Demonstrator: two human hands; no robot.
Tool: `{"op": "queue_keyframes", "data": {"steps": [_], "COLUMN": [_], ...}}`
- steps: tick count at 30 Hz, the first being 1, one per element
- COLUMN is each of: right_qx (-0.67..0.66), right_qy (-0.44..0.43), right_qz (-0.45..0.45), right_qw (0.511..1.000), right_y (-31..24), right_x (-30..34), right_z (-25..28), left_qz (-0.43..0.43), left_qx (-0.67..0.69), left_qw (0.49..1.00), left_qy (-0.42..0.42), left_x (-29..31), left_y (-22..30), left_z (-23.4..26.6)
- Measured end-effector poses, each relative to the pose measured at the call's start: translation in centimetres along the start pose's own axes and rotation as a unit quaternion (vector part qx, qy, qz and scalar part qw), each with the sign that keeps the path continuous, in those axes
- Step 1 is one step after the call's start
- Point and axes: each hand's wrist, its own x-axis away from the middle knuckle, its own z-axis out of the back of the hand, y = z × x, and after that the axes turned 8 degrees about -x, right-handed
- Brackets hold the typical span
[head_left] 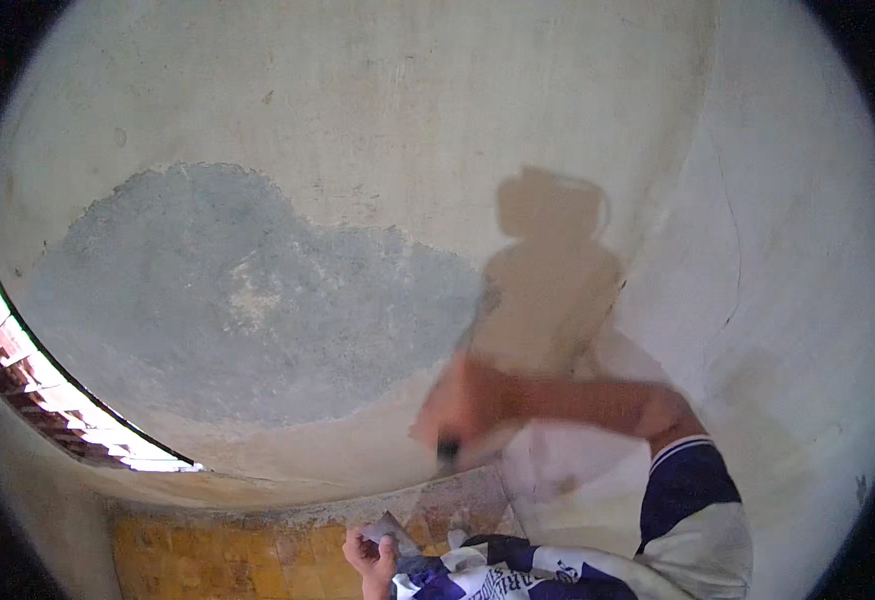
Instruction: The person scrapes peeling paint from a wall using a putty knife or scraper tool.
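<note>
My right hand [463, 405] is raised against a pale plastered wall [408, 110] and blurred by motion. It grips a dark-handled trowel [470, 335] whose blade lies at the right edge of a large grey patch of bare render [228, 300]. Low down at the frame's bottom, my left hand [373, 558] holds a small flat grey tool [390, 530] close to my chest. My right arm wears a short white and navy sleeve [693, 480].
My shadow [553, 270] falls on the wall right of the grey patch. A thin crack [733, 260] runs down the adjoining wall on the right. A brick ventilation opening [28, 370] glows at the left. Yellow patterned floor tiles [218, 560] lie below.
</note>
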Motion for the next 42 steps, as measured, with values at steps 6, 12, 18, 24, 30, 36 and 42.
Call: {"op": "queue_keyframes", "data": {"steps": [6,12,18,24,30,36,42], "right_qx": [0.008,0.088,0.021,0.081,0.021,0.066,0.112], "right_qy": [-0.119,-0.097,-0.193,-0.029,-0.007,0.005,0.044], "right_qz": [-0.103,-0.218,-0.244,-0.05,-0.1,-0.099,0.017], "right_qw": [0.987,0.967,0.95,0.995,0.995,0.993,0.993], "right_y": [-2.3,2.3,3.1,-0.7,0.6,2.2,-1.1], "right_x": [-0.7,2.7,3.0,0.4,1.8,2.5,0.4], "right_z": [1.0,2.0,3.2,1.5,1.0,2.9,0.9], "left_qz": [0.093,-0.009,0.027,0.013,-0.002,-0.014,-0.006], "left_qx": [0.042,-0.014,0.043,0.047,0.016,0.022,0.011], "left_qw": [0.992,0.998,0.996,0.998,0.998,0.999,1.0], "left_qy": [-0.069,-0.057,-0.07,-0.037,-0.056,-0.045,-0.013], "left_x": [-1.2,-2.6,-2.8,-2.9,-2.6,-1.8,-1.1], "left_y": [1.4,-1.1,-1.3,0.0,0.3,1.2,0.6], "left_z": [0.3,-0.1,-1.0,-2.8,-2.8,-3.3,-2.6]}}
